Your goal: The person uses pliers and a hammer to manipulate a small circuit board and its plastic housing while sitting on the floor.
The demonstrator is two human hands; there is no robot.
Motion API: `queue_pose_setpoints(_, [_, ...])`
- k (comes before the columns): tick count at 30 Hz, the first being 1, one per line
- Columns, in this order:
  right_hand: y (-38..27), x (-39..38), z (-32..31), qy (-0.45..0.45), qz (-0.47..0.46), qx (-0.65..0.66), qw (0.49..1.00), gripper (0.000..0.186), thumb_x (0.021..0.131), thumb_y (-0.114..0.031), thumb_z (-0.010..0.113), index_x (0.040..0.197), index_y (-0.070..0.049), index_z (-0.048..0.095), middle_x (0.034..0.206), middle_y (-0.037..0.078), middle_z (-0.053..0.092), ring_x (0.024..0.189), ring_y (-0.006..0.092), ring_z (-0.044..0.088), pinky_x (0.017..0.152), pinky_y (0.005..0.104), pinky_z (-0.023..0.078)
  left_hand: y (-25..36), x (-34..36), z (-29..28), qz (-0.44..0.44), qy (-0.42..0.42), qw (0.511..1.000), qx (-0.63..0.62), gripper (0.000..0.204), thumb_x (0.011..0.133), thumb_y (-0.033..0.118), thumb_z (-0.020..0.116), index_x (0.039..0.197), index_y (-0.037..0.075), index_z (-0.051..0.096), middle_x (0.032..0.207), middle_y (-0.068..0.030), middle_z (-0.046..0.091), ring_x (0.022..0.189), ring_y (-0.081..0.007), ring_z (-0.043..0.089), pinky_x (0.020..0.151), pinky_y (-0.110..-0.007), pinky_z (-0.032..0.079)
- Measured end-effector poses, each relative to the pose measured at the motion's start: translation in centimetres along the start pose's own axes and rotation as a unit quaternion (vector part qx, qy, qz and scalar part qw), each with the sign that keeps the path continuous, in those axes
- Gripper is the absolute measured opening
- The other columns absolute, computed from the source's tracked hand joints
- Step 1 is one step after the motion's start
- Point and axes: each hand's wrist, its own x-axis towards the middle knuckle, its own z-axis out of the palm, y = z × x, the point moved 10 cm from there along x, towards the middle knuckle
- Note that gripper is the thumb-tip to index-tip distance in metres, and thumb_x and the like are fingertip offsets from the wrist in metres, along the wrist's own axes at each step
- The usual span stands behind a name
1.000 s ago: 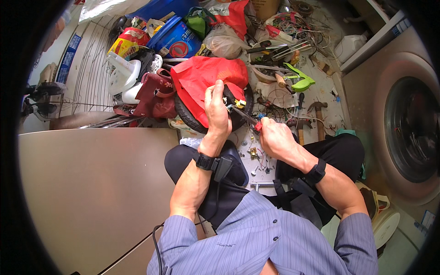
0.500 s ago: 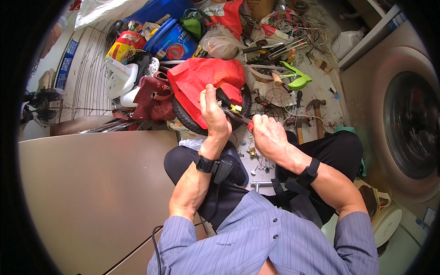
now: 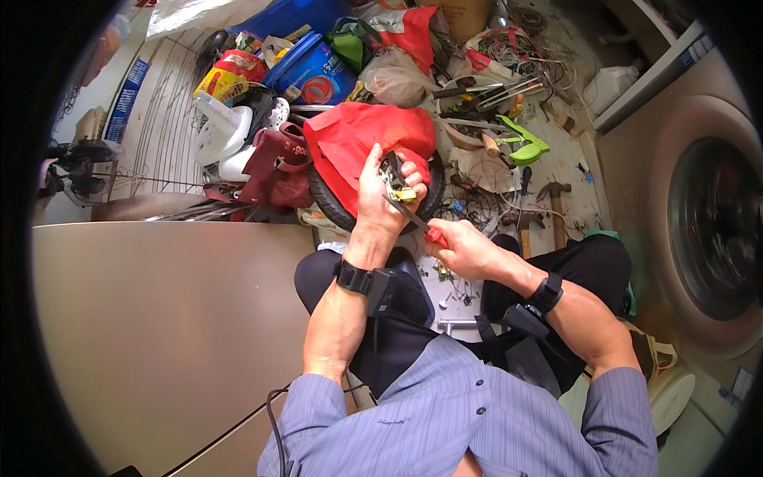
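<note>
My left hand [image 3: 380,195] is raised palm up, its fingers curled round a small black and silver part with a yellow piece [image 3: 404,194] at its lower edge. My right hand [image 3: 469,248] grips the red handle of a tool with a narrow dark tapered blade [image 3: 409,213]. The blade points up and left, its tip at the lower side of the held part; whether it touches is too small to tell. Behind the hands, a red cloth bag [image 3: 362,135] lies over a black tyre [image 3: 326,199].
Two hammers [image 3: 556,211], a green-handled tool [image 3: 524,145] and tangled wires [image 3: 517,56] lie to the right. A blue bucket [image 3: 314,75] and a maroon bag [image 3: 278,167] stand at the back left. Small loose parts [image 3: 447,298] lie between my legs. A front-loading washing machine [image 3: 636,199] borders the right.
My left hand has turned, so its curled fingers and the held part show more. My right hand has shifted slightly down relative to it, and more of the blade shows. The view has moved a little.
</note>
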Motion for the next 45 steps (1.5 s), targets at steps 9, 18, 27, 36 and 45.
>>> queue_pose_setpoints(9, [2.2,-1.5,-1.4,0.035,-0.026,-0.043,0.998,0.017,0.088,-0.011,0.062,0.1,-0.001,0.056,0.079,0.023,0.063,0.078,0.0417,0.065,0.066,0.043,0.051,4.8,-1.6,-0.4,0.201,0.053,0.963,0.169,0.048,0.1,0.052,0.051,0.088,0.006,0.06,0.079,-0.009,0.062,0.072,-0.0255,0.062,0.067,-0.04,0.054])
queue_pose_setpoints(18, [16.0,-6.0,1.3,-0.129,0.239,-0.183,0.945,0.036,0.089,-0.033,0.062,0.106,-0.001,0.068,0.096,0.025,0.07,0.095,0.0419,0.068,0.08,0.0503,0.054,5.3,-2.0,-2.2,0.198,0.088,0.953,0.212,0.02,0.097,0.027,0.058,0.091,0.01,0.066,0.077,-0.0073,0.068,0.072,-0.0254,0.068,0.065,-0.044,0.057])
queue_pose_setpoints(27, [22.7,-11.1,2.4,-0.274,0.313,-0.318,0.852,0.032,0.085,-0.02,0.053,0.094,0.005,0.072,0.094,0.026,0.071,0.095,0.0413,0.07,0.084,0.0467,0.056,4.9,-2.0,-1.4,0.243,0.097,0.916,0.303,0.013,0.098,0.017,0.059,0.101,0.006,0.064,0.084,-0.0061,0.067,0.074,-0.0224,0.068,0.067,-0.04,0.057])
queue_pose_setpoints(36, [21.3,-11.0,2.7,-0.315,0.338,-0.349,0.815,0.032,0.089,-0.016,0.053,0.108,0.001,0.072,0.11,0.023,0.071,0.104,0.0375,0.069,0.088,0.0436,0.056,4.2,-3.1,-1.2,0.249,0.116,0.894,0.354,0.015,0.099,0.015,0.059,0.106,0.002,0.063,0.087,-0.0076,0.067,0.076,-0.0216,0.068,0.066,-0.037,0.058])
queue_pose_setpoints(45, [17.8,-6.3,0.6,-0.207,0.232,-0.316,0.896,0.027,0.084,-0.019,0.059,0.097,0.003,0.068,0.095,0.025,0.071,0.094,0.043,0.068,0.083,0.05,0.054,1.9,-3.0,-3.3,0.098,0.067,0.976,0.181,0.038,0.103,0.037,0.047,0.105,0.002,0.062,0.089,-0.0136,0.067,0.077,-0.0273,0.064,0.066,-0.039,0.053])
